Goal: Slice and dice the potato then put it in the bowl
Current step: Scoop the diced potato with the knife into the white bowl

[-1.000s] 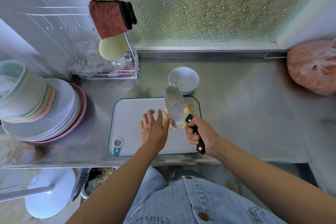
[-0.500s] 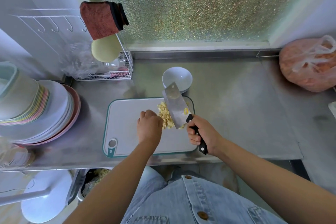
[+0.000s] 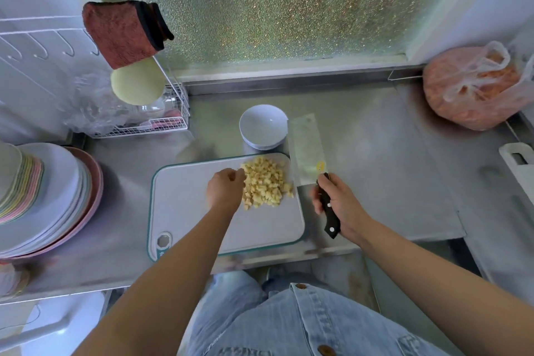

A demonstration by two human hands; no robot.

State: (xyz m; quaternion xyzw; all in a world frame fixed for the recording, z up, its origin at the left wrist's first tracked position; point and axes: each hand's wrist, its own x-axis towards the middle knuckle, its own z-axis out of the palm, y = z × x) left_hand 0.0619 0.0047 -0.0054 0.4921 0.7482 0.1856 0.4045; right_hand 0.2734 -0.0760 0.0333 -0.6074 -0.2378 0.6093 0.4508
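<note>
Diced potato [image 3: 267, 182] — left hand [image 3: 225, 192] curled against it, grasp unclear; right hand [image 3: 339, 205] grips cleaver [image 3: 306, 150].

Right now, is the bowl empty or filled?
Empty: the bowl shows a bare white inside; the diced potato lies piled on the cutting board.

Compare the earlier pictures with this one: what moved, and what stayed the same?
The right hand, gripping the cleaver throughout, swung it rightward off the diced potato to past the right edge of the cutting board. The left hand curled its spread fingers and now sits at the pile's left. The dice remain on the board; the bowl behind stays empty.
</note>
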